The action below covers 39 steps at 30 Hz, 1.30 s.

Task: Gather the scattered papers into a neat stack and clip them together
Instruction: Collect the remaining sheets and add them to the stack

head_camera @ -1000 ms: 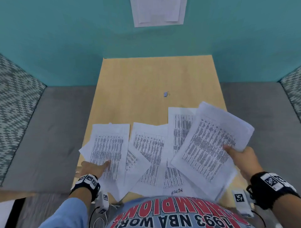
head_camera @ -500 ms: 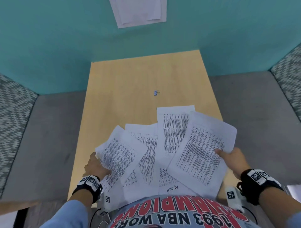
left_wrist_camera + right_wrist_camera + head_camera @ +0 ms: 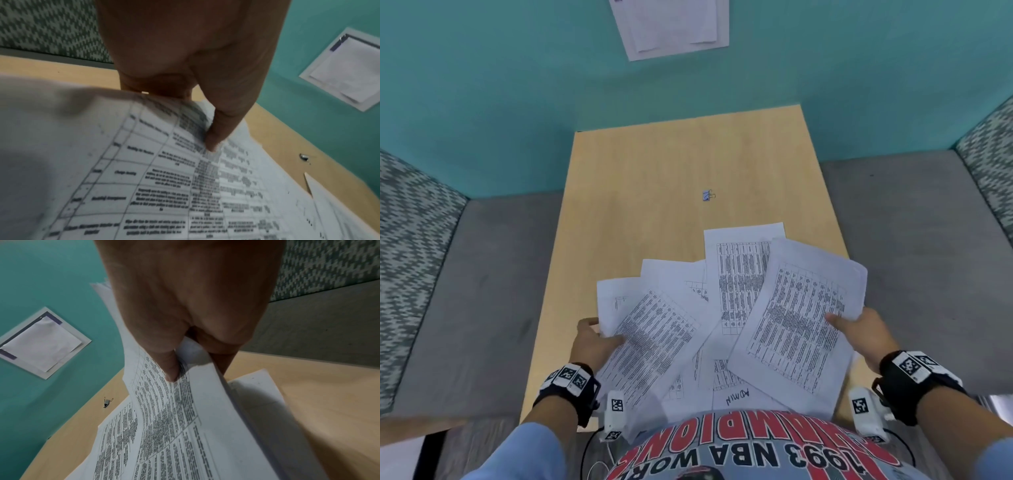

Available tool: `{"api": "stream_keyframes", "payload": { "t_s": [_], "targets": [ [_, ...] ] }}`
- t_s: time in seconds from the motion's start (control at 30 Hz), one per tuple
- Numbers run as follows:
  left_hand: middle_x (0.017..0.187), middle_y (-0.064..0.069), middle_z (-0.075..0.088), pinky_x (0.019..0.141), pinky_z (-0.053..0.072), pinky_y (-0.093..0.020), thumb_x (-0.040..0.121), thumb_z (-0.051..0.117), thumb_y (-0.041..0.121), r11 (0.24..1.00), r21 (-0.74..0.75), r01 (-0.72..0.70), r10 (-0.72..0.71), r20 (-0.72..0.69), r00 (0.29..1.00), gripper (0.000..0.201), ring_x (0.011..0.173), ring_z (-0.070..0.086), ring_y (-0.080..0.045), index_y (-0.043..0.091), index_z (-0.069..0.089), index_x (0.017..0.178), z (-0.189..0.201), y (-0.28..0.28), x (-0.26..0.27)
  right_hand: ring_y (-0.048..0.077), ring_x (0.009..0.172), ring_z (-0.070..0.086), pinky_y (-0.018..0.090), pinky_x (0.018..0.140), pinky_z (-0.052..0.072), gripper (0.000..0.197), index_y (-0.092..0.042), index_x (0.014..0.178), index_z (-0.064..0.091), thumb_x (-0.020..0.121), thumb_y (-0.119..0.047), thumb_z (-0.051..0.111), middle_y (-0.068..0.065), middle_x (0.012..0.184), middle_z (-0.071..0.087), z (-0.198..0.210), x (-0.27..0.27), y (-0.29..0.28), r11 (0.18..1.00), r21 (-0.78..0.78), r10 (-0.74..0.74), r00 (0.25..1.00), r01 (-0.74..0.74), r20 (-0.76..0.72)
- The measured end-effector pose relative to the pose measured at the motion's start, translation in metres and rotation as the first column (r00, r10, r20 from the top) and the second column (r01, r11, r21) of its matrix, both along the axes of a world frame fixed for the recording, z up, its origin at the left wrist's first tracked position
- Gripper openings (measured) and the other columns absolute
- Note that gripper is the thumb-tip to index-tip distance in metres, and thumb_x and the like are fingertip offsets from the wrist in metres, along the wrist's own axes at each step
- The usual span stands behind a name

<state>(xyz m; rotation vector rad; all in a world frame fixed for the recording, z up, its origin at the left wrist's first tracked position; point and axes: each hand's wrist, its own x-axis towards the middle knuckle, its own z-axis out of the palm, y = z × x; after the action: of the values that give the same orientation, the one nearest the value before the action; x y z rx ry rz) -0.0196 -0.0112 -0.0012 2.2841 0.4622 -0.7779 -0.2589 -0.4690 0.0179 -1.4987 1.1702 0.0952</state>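
Note:
Several printed white papers (image 3: pixel 736 287) overlap in a fan on the near half of the wooden table (image 3: pixel 654 171). My left hand (image 3: pixel 594 342) pinches the left sheets (image 3: pixel 164 186), thumb on top and fingers underneath, lifting their left edge. My right hand (image 3: pixel 859 329) pinches a thicker bunch of sheets (image 3: pixel 185 426) on the right, thumb on the printed face, raised off the table. A small binder clip (image 3: pixel 709 196) lies alone on the bare wood beyond the papers, also in the right wrist view as the clip (image 3: pixel 107 402).
A teal wall (image 3: pixel 482 85) stands behind the table with a paper holder (image 3: pixel 671 27) fixed to it. Grey seat cushions (image 3: pixel 465 291) flank the table on both sides. The table's far half holds just the clip.
My left hand has gone from pressing flat on the left sheets to pinching them and sliding them right, over the middle ones. The right bunch has moved slightly inward. The fan is narrower.

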Motion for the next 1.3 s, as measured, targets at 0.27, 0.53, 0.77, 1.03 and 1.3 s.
{"api": "stream_keyframes", "payload": {
  "t_s": [0.27,0.53,0.77,1.03,1.3],
  "targets": [
    [0.107,-0.009,0.083,0.096,0.06,-0.054,0.083,0.091,0.025,0.965,-0.237,0.114,-0.128,-0.046,0.991,0.037,0.099,0.078,-0.033,0.013,0.075,0.114,0.017,-0.025,0.003,0.02,0.084,0.069,0.032,0.07,0.053,0.014,-0.01,0.111,0.069,0.097,-0.007,0.071,0.001,0.093,0.073,0.0,-0.012,-0.006,0.999,0.045,-0.001,1.0,0.001,-0.009],
    [0.13,-0.017,0.054,0.097,0.055,-0.046,0.07,0.088,0.058,0.826,0.313,0.469,-0.486,-0.024,0.873,0.089,0.12,0.059,-0.04,0.01,0.049,0.134,-0.024,-0.071,-0.02,0.031,0.098,0.075,0.045,0.09,0.058,0.025,-0.005,0.119,0.074,0.094,-0.007,0.075,0.013,0.108,0.078,-0.009,-0.021,-0.012,0.998,0.061,0.033,0.999,-0.031,-0.037],
    [0.112,-0.012,0.062,0.076,0.052,-0.038,0.086,0.085,0.017,0.968,0.088,0.233,-0.239,0.061,0.969,0.066,0.097,0.065,-0.033,0.009,0.043,0.136,-0.007,-0.08,-0.016,0.028,0.096,0.074,0.041,0.084,0.058,0.011,-0.016,0.105,0.072,0.095,-0.012,0.075,0.009,0.107,0.078,-0.011,-0.02,-0.013,0.994,0.07,0.091,0.995,-0.089,-0.029],
    [0.131,-0.01,0.076,0.107,0.053,-0.06,0.098,0.073,0.014,0.877,-0.478,0.035,-0.085,-0.083,0.993,0.037,0.113,0.076,-0.031,0.016,0.067,0.135,0.053,-0.028,0.024,0.032,0.098,0.075,0.054,0.097,0.058,0.013,-0.016,0.105,0.073,0.094,-0.01,0.076,0.012,0.111,0.078,-0.017,-0.018,-0.022,0.991,0.092,0.1,0.995,-0.098,-0.019],
    [0.139,-0.017,0.071,0.11,0.051,-0.06,0.102,0.064,0.008,0.699,-0.706,-0.114,-0.069,-0.225,0.972,0.041,0.129,0.067,-0.04,0.011,0.063,0.143,0.04,-0.075,-0.001,0.035,0.098,0.075,0.056,0.096,0.058,0.005,-0.014,0.099,0.074,0.095,-0.012,0.076,0.014,0.105,0.079,-0.018,-0.014,-0.028,0.981,0.129,0.154,0.987,-0.146,-0.054]
  ]
}}
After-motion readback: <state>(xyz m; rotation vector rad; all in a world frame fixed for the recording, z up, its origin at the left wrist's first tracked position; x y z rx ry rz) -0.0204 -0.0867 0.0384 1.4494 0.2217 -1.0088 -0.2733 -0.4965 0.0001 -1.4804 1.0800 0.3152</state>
